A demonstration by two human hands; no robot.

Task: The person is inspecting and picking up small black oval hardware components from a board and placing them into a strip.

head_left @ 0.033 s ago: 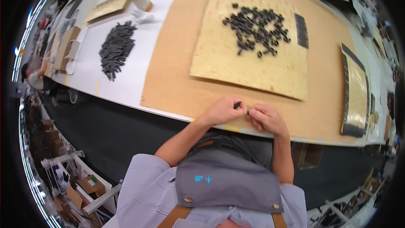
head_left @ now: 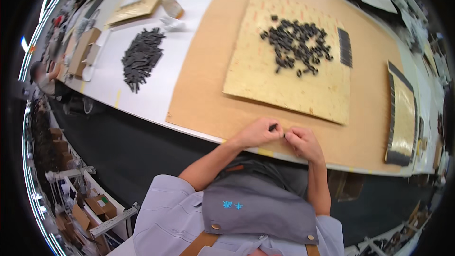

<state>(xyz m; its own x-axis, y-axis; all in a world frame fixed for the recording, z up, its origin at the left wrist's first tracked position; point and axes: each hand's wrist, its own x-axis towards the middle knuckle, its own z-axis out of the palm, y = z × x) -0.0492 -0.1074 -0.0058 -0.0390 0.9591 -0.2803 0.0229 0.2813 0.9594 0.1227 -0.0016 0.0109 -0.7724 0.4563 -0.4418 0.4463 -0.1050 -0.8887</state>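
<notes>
Close to the table's front edge, my left hand is closed round a small black strip, part of which shows above the fingers. My right hand is pinched together just beside it, fingertips meeting the left hand's at a dark end of the piece. How the piece is shaped between the fingers is hidden. Beyond both hands lies a yellowish board bearing a scattered heap of small black looped pieces. Along its right edge, black strips lie side by side in a row.
Brown paper covers much of the white table. To the left sits a pile of flat black strips, with an open carton farther left. A second board, edged with black strips, lies at the right. A co-worker is at the far left.
The whole view has shifted slightly, so the table and hands appear lower and a little to the right. Both hands keep nearly the same grip on the black strip.
</notes>
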